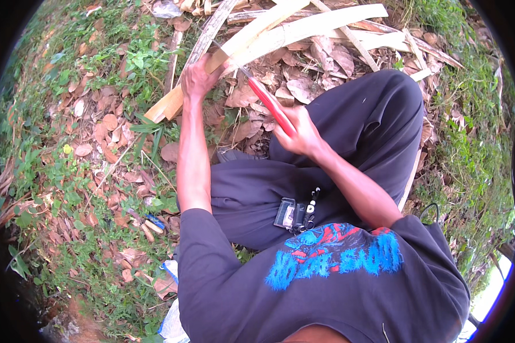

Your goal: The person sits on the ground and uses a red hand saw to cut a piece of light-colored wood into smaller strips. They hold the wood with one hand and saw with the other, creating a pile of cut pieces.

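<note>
The left grip (198, 79) is closed around a flat, pale wooden strip (252, 36) beyond the person's legs, its long axis slanting from lower left to upper right above dry, curled leaves (306, 88). The right grip (299, 132) wraps a glossy red-handled tool (269, 103), whose thin metal blade points up-left, crosswise to the strip.
</note>
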Motion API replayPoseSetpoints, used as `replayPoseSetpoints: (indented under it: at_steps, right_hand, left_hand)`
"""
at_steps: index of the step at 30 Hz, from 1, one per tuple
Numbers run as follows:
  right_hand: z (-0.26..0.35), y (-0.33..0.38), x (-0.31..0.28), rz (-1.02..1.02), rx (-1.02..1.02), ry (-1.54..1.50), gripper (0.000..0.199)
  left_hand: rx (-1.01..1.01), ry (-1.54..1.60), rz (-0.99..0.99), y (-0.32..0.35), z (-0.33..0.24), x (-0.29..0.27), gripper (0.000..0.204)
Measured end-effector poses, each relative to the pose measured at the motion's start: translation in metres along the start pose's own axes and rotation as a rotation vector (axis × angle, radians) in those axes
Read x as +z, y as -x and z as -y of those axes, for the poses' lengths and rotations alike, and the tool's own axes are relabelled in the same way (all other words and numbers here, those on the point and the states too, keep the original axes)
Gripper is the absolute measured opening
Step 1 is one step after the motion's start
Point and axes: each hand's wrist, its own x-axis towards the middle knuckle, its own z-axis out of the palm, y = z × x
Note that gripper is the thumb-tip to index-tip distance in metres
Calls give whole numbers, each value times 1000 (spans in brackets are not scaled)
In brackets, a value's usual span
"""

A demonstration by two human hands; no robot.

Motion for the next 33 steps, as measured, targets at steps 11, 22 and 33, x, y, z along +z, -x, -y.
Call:
replayPoseSetpoints:
  at_steps: [11, 22, 33]
  right_hand:
    - [-7, 29, 2, -32, -60, -75, 20]
    - [2, 47, -7, 54, 66, -153, 17]
    - [-11, 45, 2, 31, -20, -105, 22]
  left_hand:
    - [-18, 6, 23, 1, 6, 4, 57]
    - [-8, -5, 21, 3, 8, 5, 53]
    - [-18, -18, 67, 0, 12, 4, 53]
